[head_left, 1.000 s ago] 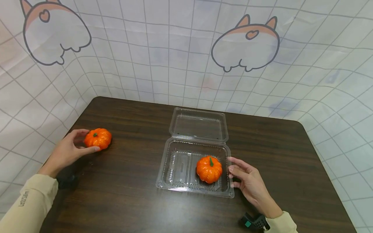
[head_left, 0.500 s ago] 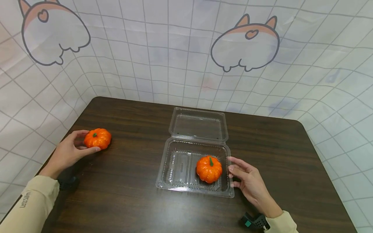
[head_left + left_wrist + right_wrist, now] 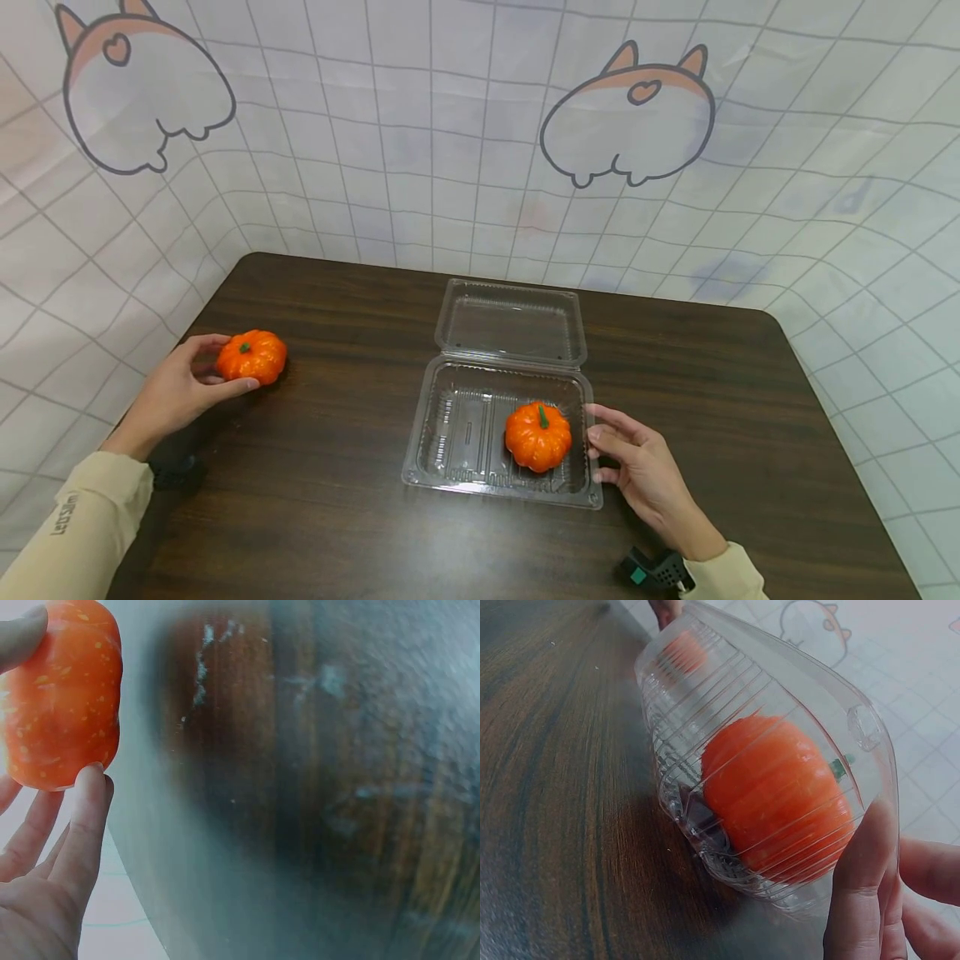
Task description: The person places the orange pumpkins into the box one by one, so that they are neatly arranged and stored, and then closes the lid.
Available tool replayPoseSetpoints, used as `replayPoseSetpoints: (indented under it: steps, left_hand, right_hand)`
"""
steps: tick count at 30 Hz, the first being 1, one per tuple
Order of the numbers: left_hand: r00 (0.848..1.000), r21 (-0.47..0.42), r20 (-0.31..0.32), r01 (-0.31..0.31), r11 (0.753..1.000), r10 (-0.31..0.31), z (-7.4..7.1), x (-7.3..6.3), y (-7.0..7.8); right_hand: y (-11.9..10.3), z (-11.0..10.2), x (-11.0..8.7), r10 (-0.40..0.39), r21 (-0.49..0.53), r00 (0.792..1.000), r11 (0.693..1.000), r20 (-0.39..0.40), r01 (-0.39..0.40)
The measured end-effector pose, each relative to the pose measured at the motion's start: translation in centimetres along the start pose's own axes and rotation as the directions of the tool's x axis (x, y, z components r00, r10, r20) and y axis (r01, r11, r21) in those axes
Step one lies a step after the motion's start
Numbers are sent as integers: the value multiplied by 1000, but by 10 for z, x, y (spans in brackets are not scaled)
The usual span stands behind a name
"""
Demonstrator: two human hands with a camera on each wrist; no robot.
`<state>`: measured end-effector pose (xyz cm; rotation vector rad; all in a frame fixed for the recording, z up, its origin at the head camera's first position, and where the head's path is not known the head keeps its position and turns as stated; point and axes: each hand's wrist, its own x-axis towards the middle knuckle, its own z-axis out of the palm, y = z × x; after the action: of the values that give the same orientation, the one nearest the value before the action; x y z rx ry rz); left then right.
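Observation:
At the table's left side my left hand holds a small orange toy pumpkin with a green stem, thumb on the near side and fingers behind. The left wrist view shows that pumpkin between the thumb and fingertips. A clear plastic clamshell container lies with its lid folded back, away from me. Inside its right half sits a second orange pumpkin, stem up. My right hand pinches the container's right rim between thumb and fingers; the right wrist view shows this pumpkin through the ribbed wall.
A dark wood-grain table with rounded far corners bears everything. White grid-patterned cloth with cartoon animal drawings hangs behind and at both sides. A dark wrist device is strapped at the right sleeve's cuff.

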<state>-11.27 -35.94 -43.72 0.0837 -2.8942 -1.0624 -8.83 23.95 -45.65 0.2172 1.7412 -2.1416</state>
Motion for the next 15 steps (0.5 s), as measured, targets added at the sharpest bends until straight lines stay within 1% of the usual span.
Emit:
replayPoseSetpoints:
  steps: [5, 8, 10, 15]
  left_hand:
    - [1000, 10, -13, -11, 1000, 11, -1, 1, 3]
    - [1000, 7, -6, -17, 1000, 17, -1, 2, 5]
    - [1000, 21, -6, -20, 1000, 20, 0, 2, 7]
    - [999, 21, -2, -45, 999, 45, 1, 4, 12]
  right_hand:
    - [1, -1, 0, -4, 0, 1000, 1000, 4, 4]
    - [2, -1, 0, -10, 0, 1000, 1000, 8, 10]
    - [2, -1, 0, -13, 0, 1000, 1000, 10, 13]
    - [3, -1, 0, -19, -3, 1000, 1000, 11, 19]
